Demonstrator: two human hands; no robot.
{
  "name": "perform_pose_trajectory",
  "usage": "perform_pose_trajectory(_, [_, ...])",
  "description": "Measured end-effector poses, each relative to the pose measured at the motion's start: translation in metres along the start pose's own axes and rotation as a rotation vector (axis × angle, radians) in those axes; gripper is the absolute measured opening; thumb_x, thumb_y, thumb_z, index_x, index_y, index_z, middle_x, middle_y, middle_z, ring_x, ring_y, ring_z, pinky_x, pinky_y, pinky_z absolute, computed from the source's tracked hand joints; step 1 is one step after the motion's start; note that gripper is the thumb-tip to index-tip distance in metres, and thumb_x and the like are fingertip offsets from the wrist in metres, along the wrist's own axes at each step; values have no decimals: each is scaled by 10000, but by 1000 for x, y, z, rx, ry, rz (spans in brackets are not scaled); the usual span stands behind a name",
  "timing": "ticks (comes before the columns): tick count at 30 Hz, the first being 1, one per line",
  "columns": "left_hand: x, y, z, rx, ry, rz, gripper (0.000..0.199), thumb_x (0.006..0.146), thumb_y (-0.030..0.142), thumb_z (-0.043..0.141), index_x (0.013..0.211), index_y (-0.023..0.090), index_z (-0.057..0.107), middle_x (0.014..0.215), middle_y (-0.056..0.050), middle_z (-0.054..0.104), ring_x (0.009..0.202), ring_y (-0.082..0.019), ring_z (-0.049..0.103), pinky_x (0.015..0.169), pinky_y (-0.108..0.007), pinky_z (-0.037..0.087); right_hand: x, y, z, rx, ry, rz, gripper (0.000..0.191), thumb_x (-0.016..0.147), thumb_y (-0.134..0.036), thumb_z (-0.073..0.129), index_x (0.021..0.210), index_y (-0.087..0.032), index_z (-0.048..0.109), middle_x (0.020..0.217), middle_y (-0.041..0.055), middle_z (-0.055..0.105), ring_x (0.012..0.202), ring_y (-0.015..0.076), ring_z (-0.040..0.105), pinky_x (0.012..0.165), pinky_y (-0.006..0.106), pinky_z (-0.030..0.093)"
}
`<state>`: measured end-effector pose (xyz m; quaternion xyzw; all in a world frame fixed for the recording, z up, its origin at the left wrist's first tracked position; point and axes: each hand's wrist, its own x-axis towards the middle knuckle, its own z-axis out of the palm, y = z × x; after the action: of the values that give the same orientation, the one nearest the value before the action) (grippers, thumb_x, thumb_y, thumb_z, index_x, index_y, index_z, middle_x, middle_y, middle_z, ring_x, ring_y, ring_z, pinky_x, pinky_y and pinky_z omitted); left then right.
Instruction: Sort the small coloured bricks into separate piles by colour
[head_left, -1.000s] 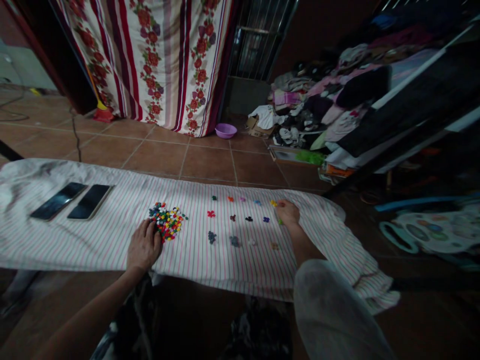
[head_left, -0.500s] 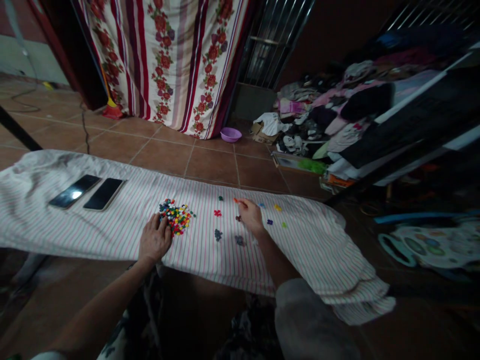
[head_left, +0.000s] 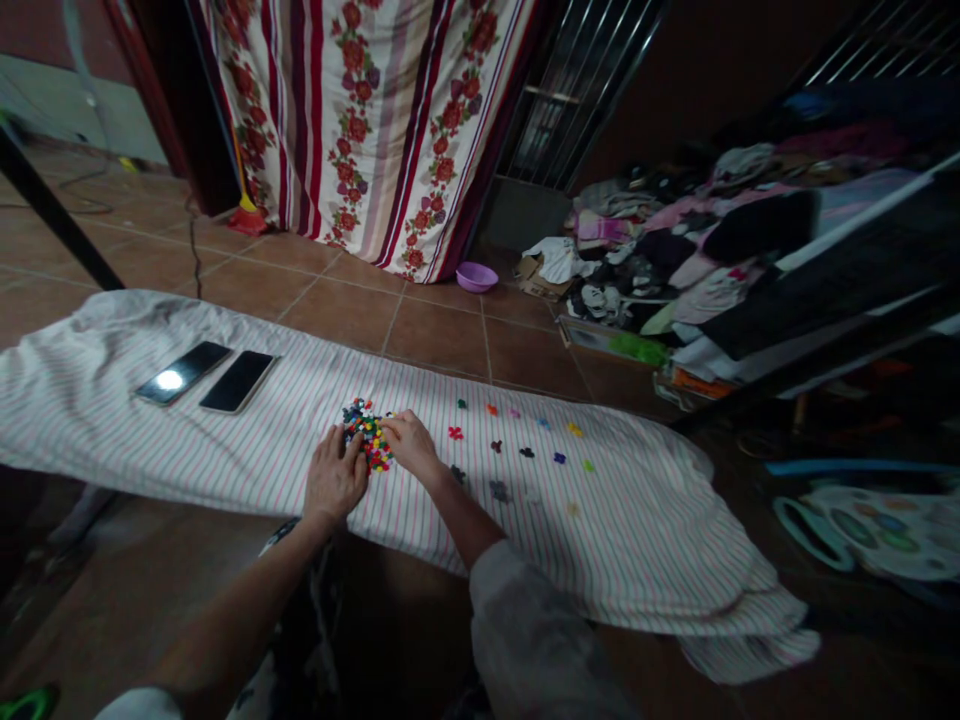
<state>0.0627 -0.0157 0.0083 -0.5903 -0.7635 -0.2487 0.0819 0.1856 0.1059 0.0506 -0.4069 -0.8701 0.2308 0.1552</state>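
Note:
A heap of small multicoloured pieces [head_left: 372, 438], like beads or tiny bricks, lies on the striped cloth. My left hand [head_left: 334, 478] rests at the heap's near left side, its fingers stretched over the edge. From the right, my right hand [head_left: 410, 444] reaches into the heap with thumb and fingertips together; whatever is between them is too small to make out. Right of it, little same-coloured clusters sit in rows, among them red [head_left: 455, 433], orange [head_left: 491, 409], yellow [head_left: 574, 429], dark blue [head_left: 559, 458] and grey [head_left: 499, 490]. My right forearm passes close by a dark grey cluster [head_left: 457, 474].
Two phones [head_left: 238, 382] lie on the left part of the striped cloth [head_left: 660, 530]. Beyond the cloth are a tiled floor, a purple basin [head_left: 477, 277], a floral curtain [head_left: 390, 130] and a red broom [head_left: 248, 215]. Clothes [head_left: 675, 230] are piled at the back right.
My right hand has moved left from the orange cluster to the heap. The orange pieces now lie uncovered on the cloth. My left hand stays by the heap; the view has shifted slightly.

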Motion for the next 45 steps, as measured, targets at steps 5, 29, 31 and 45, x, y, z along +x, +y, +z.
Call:
perform_pose_trajectory(5, [0, 0, -1, 3, -6, 6, 447, 939, 325, 372, 1295, 154, 580, 1447, -191, 469, 1384, -337, 391, 1074, -500, 394, 9, -15, 6, -122, -69, 56, 302, 962, -254, 471, 1137, -286, 716, 1095, 55, 605, 1059, 161, 547, 945, 248, 415])
perform_pose_trajectory(29, [0, 1, -1, -11, 14, 3, 441, 931, 334, 381, 1279, 144, 574, 1430, -186, 485, 1374, -333, 401, 1072, -493, 383, 17, -18, 2, -141, -111, 176, 290, 939, -266, 509, 1158, -278, 698, 1128, 56, 623, 1083, 166, 581, 921, 232, 424])
perform_pose_trajectory(31, [0, 1, -1, -10, 12, 5, 442, 930, 337, 381, 1272, 139, 579, 1427, -190, 487, 1372, -336, 403, 1072, -496, 383, 14, -17, 2, -137, -99, 175, 286, 942, -271, 507, 1155, -273, 698, 1126, 56, 624, 1088, 165, 580, 924, 232, 422])
perform_pose_trajectory(45, [0, 1, 0, -15, 5, -5, 455, 934, 346, 369, 1267, 123, 586, 1421, -207, 483, 1367, -341, 401, 1074, -497, 381, 13, -28, -6, -208, -188, 152, 334, 945, -253, 470, 1213, -272, 669, 1155, 81, 634, 1112, 193, 577, 931, 274, 426])
